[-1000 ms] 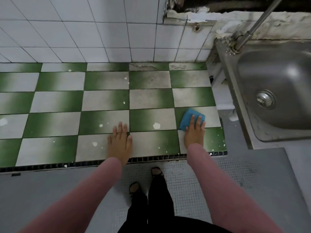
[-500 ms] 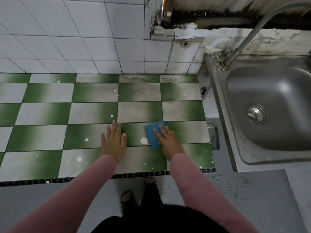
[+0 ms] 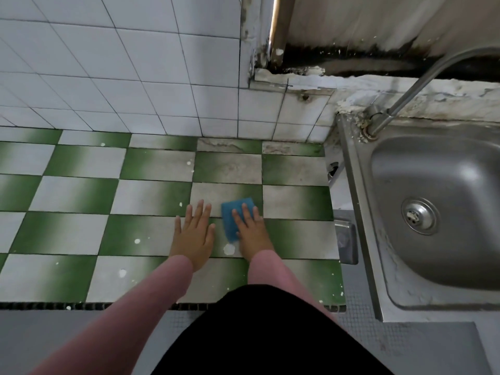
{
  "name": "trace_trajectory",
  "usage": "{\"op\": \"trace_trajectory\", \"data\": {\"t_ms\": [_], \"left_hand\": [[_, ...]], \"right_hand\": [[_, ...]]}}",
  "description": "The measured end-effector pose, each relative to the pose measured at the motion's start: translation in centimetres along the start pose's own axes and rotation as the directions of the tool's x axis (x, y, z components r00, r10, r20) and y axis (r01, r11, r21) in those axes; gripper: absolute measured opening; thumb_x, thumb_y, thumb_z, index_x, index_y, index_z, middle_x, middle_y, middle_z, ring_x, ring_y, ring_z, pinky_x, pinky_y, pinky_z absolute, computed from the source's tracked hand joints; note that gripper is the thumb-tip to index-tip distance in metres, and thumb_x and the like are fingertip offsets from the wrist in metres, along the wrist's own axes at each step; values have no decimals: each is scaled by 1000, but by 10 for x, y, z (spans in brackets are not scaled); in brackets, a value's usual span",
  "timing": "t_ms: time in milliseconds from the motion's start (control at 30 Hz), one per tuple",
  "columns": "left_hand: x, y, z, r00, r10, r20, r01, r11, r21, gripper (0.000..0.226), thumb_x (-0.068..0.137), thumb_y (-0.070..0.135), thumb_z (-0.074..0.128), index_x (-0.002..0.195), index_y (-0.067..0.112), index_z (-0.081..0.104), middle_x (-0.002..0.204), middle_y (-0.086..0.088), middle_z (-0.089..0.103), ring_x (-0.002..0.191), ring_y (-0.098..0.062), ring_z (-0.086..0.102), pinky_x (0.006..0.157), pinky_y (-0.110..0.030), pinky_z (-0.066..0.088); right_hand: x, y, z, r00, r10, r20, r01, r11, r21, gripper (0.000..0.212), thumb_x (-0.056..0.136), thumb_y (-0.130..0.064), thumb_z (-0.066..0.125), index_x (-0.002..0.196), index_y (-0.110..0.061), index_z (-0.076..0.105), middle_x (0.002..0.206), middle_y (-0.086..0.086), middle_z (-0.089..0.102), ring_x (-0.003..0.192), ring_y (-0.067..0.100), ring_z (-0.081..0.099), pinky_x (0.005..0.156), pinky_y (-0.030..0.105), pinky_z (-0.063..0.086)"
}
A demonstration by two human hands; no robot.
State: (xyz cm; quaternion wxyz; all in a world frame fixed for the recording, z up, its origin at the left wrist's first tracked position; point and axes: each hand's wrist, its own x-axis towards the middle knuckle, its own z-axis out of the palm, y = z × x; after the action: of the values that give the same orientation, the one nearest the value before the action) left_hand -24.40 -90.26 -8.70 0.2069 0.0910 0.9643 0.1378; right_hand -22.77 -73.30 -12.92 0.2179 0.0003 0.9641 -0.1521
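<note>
On the checkered surface [image 3: 151, 196], right hand [image 3: 253, 234] presses a blue cloth [image 3: 235, 216] flat-fingered, left hand [image 3: 193, 236] spread flat beside; white specks [image 3: 229, 249] dot the tiles, so wiping looks unfinished

R hand [image 3: 250, 231] + blue cloth [image 3: 232, 216] slid left, now just beside L hand [image 3: 193, 235]

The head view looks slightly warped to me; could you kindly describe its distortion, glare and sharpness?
Head view: wide-angle distortion bends the wall tiles; soft glare sheens the sink basin; lighting is even with faint shadows; the blue sponge and right hand look fairly sharp.
</note>
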Motion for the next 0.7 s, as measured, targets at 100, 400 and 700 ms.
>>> {"op": "trace_trajectory", "data": {"t_ms": [100,400,700], "left_hand": [[4,0,2,999,24,33,-26,997,77,59,102,43,5,155,24,-11,162,7,-19,148,-16,-20,121,-43,-10],[8,-26,3,998,-68,0,67,997,49,73,87,50,-9,154,23,-11,156,8,-25,146,-15,-22,120,-43,-10],[7,-58,0,991,-128,-43,128,992,-4,59,101,42,2,156,22,-8,161,3,-17,148,-19,-16,122,-44,-6]], "right_hand": [[6,-6,-1,980,-188,63,192,979,-62,66,108,-16,35,159,-26,-7,166,1,-18,153,28,-15,122,37,-7],[15,60,-38,972,227,-68,-223,973,66,63,110,-26,29,158,-25,-13,166,3,-18,153,28,-15,122,38,-4],[52,12,-37,972,228,-55,-221,969,112,60,110,-21,26,159,-20,-9,165,8,-20,151,34,-18,122,40,-8]]}}
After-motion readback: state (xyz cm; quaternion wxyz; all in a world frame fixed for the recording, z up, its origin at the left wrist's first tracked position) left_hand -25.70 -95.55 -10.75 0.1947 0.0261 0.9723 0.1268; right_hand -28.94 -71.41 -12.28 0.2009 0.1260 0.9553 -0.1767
